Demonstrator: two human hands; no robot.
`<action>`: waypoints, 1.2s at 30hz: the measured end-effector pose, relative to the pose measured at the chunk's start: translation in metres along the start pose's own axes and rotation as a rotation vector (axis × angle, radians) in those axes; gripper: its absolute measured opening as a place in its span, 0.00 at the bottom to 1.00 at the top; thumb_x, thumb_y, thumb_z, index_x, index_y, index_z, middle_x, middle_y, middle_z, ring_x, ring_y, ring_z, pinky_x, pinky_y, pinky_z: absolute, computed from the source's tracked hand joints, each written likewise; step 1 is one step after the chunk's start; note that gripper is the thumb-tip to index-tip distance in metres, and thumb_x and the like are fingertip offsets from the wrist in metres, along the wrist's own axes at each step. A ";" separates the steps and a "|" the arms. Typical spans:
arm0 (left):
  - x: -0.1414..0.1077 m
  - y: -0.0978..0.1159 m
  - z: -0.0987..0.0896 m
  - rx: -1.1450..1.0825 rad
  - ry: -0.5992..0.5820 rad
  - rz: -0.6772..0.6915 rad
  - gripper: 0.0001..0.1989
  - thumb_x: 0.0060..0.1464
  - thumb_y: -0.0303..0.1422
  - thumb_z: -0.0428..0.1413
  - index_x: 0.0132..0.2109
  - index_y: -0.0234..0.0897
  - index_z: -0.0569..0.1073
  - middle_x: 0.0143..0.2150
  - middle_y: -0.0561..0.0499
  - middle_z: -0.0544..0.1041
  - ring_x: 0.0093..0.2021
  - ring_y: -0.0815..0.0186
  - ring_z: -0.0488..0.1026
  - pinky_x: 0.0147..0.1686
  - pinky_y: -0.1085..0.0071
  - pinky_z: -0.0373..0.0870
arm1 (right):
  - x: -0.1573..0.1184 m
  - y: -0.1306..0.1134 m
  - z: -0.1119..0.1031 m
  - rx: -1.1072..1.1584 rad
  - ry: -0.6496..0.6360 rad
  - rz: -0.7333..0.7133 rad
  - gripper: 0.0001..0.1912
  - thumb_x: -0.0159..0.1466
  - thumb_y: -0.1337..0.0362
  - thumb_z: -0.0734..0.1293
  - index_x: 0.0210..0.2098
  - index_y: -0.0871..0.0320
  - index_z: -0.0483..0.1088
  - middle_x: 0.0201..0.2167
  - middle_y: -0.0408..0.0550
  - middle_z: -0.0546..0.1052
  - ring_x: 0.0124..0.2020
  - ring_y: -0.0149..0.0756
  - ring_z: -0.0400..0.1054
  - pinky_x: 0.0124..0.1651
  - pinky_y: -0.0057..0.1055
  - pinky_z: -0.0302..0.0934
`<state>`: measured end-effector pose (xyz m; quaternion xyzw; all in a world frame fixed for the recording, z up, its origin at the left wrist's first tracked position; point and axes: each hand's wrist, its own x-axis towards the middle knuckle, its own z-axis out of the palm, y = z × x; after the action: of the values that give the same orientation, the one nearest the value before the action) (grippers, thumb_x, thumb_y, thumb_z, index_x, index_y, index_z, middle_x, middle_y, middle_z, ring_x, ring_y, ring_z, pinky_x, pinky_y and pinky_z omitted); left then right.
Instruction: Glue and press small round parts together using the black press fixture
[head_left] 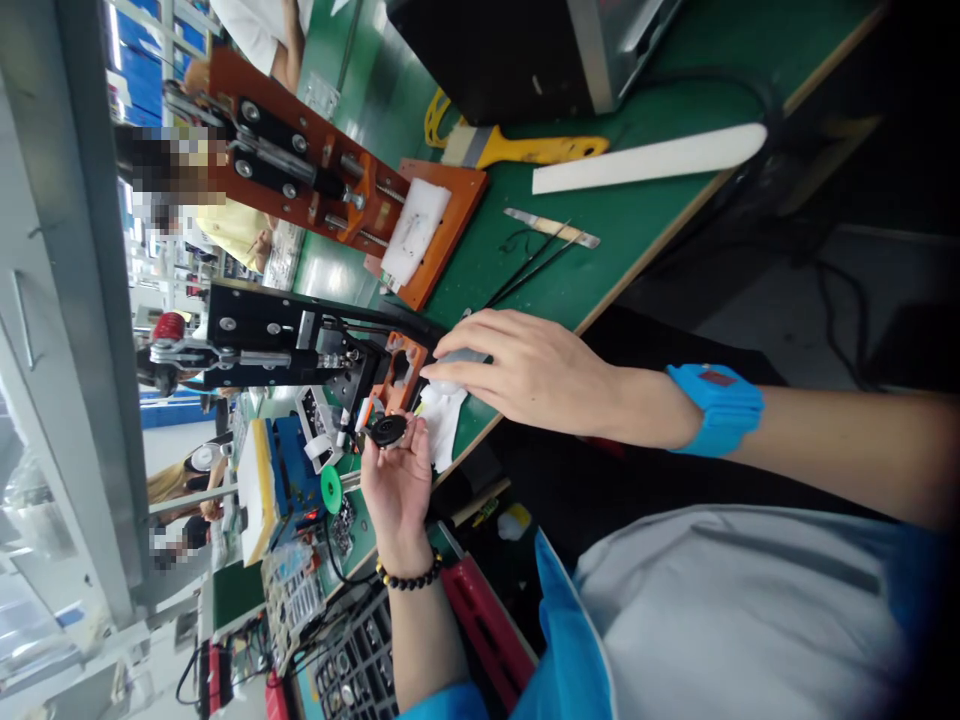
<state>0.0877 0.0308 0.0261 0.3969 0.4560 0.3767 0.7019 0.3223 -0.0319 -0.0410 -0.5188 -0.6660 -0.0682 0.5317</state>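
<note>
The view is turned sideways, with the presses' tops toward the left. My left hand (pixel 397 490), with a beaded bracelet, is palm up and holds a black round part (pixel 388 430) at its fingertips. The part's face has a pattern of small openings. My right hand (pixel 525 370), wearing a blue wristband (pixel 716 408), is back up with its fingers stretched out and apart. It is over the bench edge, beside the orange base (pixel 401 370) of a black toggle press (pixel 262 335). A white cloth (pixel 444 425) lies near its fingertips; what lies under the fingers is partly hidden.
An orange toggle press (pixel 307 165) carries a white block (pixel 416 232). Tweezers (pixel 529 270), a thin blade tool (pixel 551 227), a yellow-handled brush (pixel 525 148) and a white strip (pixel 649 160) lie on the green bench (pixel 517 350). A green spool (pixel 331 490) and blue box (pixel 296 470) stand beyond my left hand.
</note>
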 end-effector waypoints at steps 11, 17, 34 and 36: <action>0.000 -0.002 -0.004 0.029 0.013 -0.017 0.23 0.51 0.46 0.72 0.49 0.37 0.83 0.48 0.43 0.85 0.53 0.58 0.81 0.57 0.66 0.77 | 0.000 0.000 0.003 0.053 0.014 -0.024 0.19 0.69 0.76 0.64 0.56 0.58 0.76 0.52 0.54 0.78 0.53 0.47 0.71 0.54 0.47 0.72; 0.000 -0.002 0.001 0.010 -0.003 -0.033 0.22 0.49 0.45 0.73 0.47 0.36 0.84 0.46 0.44 0.85 0.51 0.57 0.83 0.52 0.69 0.80 | -0.001 0.000 0.004 0.043 0.014 -0.028 0.19 0.70 0.75 0.63 0.56 0.58 0.76 0.52 0.54 0.78 0.53 0.46 0.71 0.55 0.46 0.72; 0.000 -0.004 0.004 0.007 0.002 -0.021 0.22 0.46 0.44 0.75 0.45 0.37 0.85 0.46 0.45 0.86 0.49 0.57 0.83 0.53 0.67 0.80 | -0.001 0.000 0.004 0.018 0.026 -0.042 0.20 0.68 0.77 0.63 0.56 0.59 0.77 0.52 0.54 0.78 0.53 0.46 0.72 0.57 0.46 0.72; 0.001 -0.004 0.003 0.019 -0.003 -0.014 0.21 0.48 0.44 0.74 0.46 0.37 0.84 0.46 0.45 0.86 0.49 0.57 0.83 0.54 0.66 0.80 | -0.001 0.000 0.004 0.013 0.029 -0.043 0.20 0.68 0.77 0.63 0.56 0.59 0.77 0.52 0.54 0.78 0.53 0.46 0.72 0.57 0.46 0.72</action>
<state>0.0912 0.0290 0.0228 0.4008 0.4615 0.3667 0.7014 0.3196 -0.0297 -0.0439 -0.4997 -0.6698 -0.0826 0.5430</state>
